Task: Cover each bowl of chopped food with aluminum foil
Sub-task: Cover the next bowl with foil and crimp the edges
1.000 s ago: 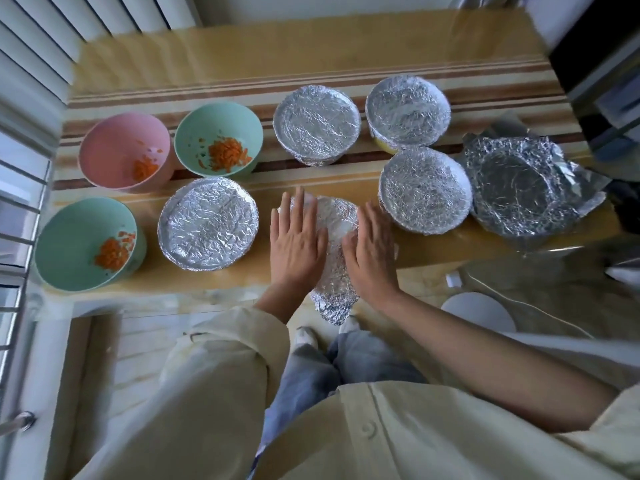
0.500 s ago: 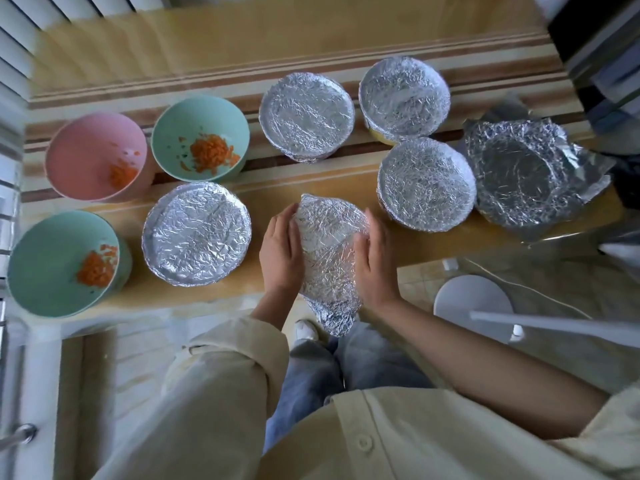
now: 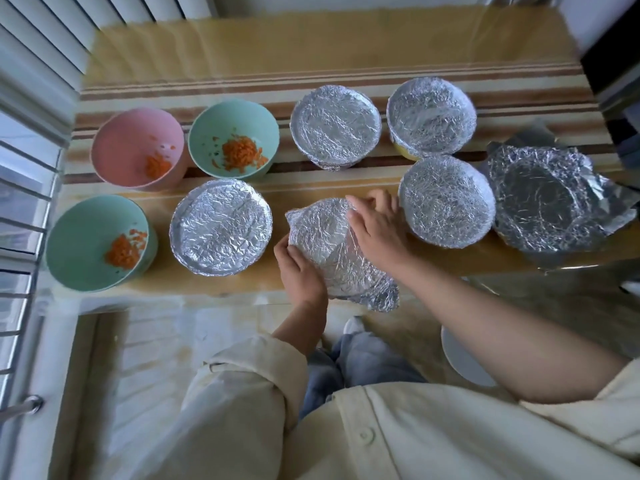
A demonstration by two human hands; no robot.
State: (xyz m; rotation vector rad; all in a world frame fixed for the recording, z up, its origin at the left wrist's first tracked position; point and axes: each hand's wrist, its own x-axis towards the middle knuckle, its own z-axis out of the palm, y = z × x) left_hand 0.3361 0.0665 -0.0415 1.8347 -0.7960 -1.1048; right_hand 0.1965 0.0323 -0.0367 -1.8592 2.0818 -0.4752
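Foil sheet (image 3: 329, 245) turned; right hand (image 3: 377, 226) moved farther, left hand (image 3: 301, 271) nearer.

**Held:** tilted foil-wrapped bowl (image 3: 325, 244) at the table's near edge. Left hand (image 3: 301, 268) grips its 8 o'clock side and right hand (image 3: 377, 223) cups its 2 o'clock side.

**Covered, from that bowl:**
- first sealed bowl (image 3: 221, 226), 9 o'clock
- second sealed bowl (image 3: 335, 125), 12
- third sealed bowl (image 3: 431, 116), 1
- fourth sealed bowl (image 3: 446, 200), 2

**Uncovered, with chopped carrot:**
- pink bowl (image 3: 138, 147), 10
- back green bowl (image 3: 233, 138), 11
- front green bowl (image 3: 100, 242), far 9

**Loose:** crumpled foil sheet (image 3: 540, 202), far 3.
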